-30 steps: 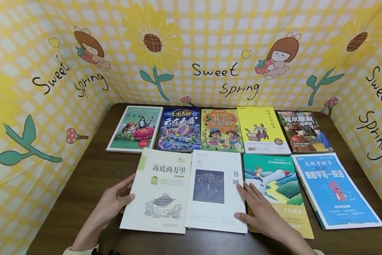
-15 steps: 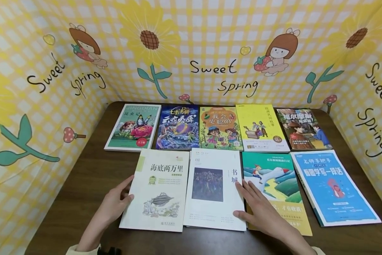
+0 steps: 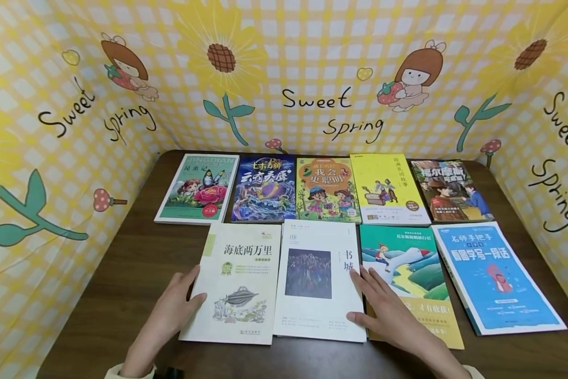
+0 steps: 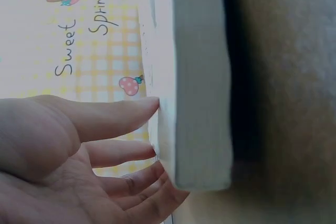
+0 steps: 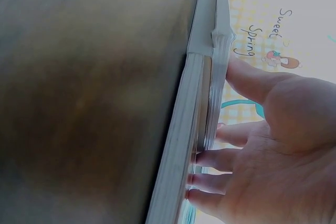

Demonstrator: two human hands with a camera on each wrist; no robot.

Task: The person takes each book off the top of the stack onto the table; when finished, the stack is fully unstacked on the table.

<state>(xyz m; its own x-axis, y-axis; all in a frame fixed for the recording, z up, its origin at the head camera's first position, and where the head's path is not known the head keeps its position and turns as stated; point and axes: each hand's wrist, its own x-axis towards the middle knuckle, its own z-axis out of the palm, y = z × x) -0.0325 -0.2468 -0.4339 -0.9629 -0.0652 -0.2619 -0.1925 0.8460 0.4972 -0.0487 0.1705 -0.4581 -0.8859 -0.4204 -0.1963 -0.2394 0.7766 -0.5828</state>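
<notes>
In the head view, a cream paperback book [image 3: 241,284] and a white magazine [image 3: 321,284] with a dark picture lie side by side in the front row. My left hand [image 3: 172,305] is at the cream book's left edge. Its thumb tip rests on the cover, and the fingers [image 4: 131,184] extend along the side. My right hand [image 3: 388,310] lies across the magazine's right edge, thumb on its cover, fingers over a green picture-cover book [image 3: 407,263]. In the right wrist view the right fingers [image 5: 215,158] are spread against the edges of the stacked pages.
A blue book [image 3: 501,284] lies at the front right. Several books form a back row, among them a yellow one [image 3: 388,189] and a green-and-white one [image 3: 196,188]. The brown table [image 3: 99,310] is walled by yellow checked cloth [image 3: 321,52].
My left hand has shifted slightly down and right, its thumb farther onto the cream book's cover. The right hand keeps its place on the magazine's edge. The head view has tilted slightly.
</notes>
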